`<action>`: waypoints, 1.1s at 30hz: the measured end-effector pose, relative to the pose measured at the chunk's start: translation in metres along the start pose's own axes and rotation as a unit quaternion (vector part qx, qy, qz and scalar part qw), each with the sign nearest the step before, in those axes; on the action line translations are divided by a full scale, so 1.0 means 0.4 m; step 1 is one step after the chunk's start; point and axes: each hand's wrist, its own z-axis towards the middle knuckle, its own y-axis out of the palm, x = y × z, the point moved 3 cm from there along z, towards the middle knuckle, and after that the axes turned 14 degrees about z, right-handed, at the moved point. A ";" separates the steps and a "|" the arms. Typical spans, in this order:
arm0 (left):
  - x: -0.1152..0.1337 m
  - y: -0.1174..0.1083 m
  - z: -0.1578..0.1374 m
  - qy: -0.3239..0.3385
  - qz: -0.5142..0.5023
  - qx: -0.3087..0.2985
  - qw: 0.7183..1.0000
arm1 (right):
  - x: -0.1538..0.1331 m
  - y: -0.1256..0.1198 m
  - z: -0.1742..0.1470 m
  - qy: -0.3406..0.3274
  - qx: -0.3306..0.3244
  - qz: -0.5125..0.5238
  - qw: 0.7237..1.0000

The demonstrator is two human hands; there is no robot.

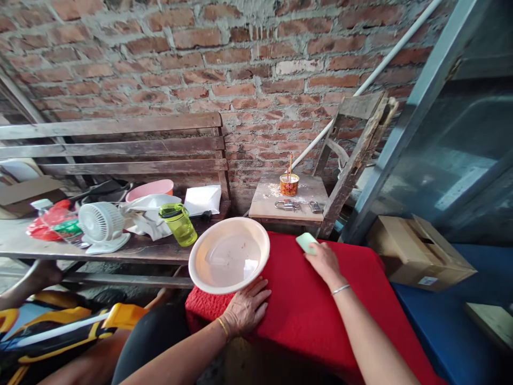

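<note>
- a round, pale basin (pixel 198 261) with a wide rim stood on the left end of the red cloth, holding clear water (pixel 226 262) with a few small specks.
- a pale green block (pixel 305 242), rounded at its corners, sat in the right hand (pixel 321 260) near the cloth's far edge.
- the red cloth (pixel 296 305) was crinkled at its left end.

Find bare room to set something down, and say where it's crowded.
The red cloth lies bare between the left hand and right hand, with another patch between right forearm and cardboard box. The bench is crowded around the fan and green bottle.
</note>
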 end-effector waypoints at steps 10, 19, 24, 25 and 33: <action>0.001 0.001 0.002 0.011 0.014 0.006 1.000 | 0.478 -0.288 -0.065 0.314 0.198 0.034 0.928; -0.016 0.002 0.000 0.018 0.002 0.019 1.000 | -0.020 0.019 -0.130 -0.079 0.017 0.043 0.996; -0.018 0.000 0.004 0.024 0.005 0.027 0.999 | -0.017 0.033 -0.151 -0.069 -0.021 0.015 0.997; -0.018 0.001 0.004 0.024 0.004 0.028 0.999 | 0.021 0.003 -0.148 -0.042 -0.015 0.003 0.999; -0.015 0.002 0.007 0.025 0.021 0.029 0.999 | 0.474 -0.301 -0.223 0.285 0.108 -0.032 0.952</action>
